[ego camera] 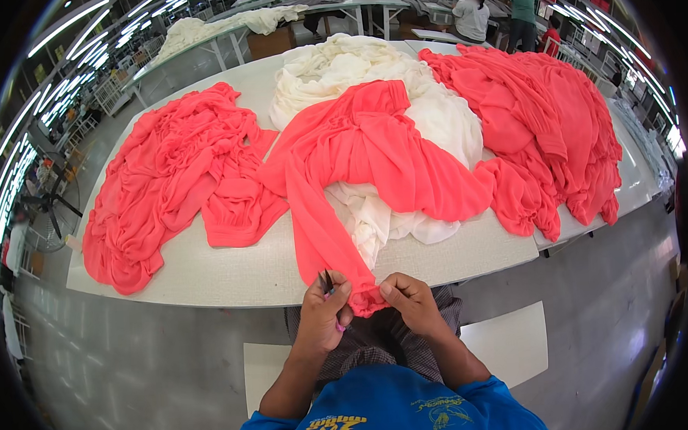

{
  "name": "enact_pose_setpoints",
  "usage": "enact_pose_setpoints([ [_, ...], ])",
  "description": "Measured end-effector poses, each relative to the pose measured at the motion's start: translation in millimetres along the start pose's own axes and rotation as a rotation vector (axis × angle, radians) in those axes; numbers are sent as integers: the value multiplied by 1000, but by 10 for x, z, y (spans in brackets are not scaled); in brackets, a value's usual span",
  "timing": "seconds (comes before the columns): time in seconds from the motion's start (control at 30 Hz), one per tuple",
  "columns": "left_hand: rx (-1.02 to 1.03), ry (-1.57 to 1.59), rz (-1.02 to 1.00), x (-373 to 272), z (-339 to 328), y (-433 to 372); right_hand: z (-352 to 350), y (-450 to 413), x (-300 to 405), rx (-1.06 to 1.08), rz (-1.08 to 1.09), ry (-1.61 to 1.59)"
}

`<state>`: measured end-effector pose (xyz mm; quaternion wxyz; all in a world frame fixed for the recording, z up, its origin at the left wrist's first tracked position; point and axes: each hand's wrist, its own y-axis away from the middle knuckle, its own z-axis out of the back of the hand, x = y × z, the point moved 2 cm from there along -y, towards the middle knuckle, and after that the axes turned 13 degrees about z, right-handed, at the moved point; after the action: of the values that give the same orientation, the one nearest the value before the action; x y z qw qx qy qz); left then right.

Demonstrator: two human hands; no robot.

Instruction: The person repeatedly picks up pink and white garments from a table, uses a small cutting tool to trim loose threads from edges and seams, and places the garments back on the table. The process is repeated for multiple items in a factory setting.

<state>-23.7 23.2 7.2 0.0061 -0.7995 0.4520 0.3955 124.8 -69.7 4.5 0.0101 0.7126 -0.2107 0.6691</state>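
A coral-pink garment [353, 152] of thin, gathered fabric is spread at the middle of the table, with one sleeve drawn towards me over the near edge. My left hand [323, 312] pinches one side of the elastic cuff [367, 300] and also holds small scissors [326, 281], blades pointing up and away. A pink part of the handle shows below the fingers. On the cuff's other side, my right hand [412, 303] grips the fabric between thumb and fingers. The cuff is stretched between both hands, its opening facing me.
Coral garments lie in a left heap [166, 175] and a right heap [539, 117] on the pale table [470, 256]. White fabric [367, 60] is piled behind and under the middle garment. A standing fan [50, 197] is at far left. People [470, 14] are beyond the table.
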Motion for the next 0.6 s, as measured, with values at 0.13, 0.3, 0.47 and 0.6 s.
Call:
enact_pose_setpoints([
  [0.13,22,6,2,27,-11,-7,-8,3,-92,-33,-13,-152],
  [0.3,19,-43,-13,56,3,-14,-66,31,-154,-116,-47,-287],
  [0.47,-23,-99,-18,85,-25,9,-108,40,-169,-173,-134,-494],
  [0.6,16,-208,-19,139,29,23,-65,121,-299,-152,-160,-613],
])
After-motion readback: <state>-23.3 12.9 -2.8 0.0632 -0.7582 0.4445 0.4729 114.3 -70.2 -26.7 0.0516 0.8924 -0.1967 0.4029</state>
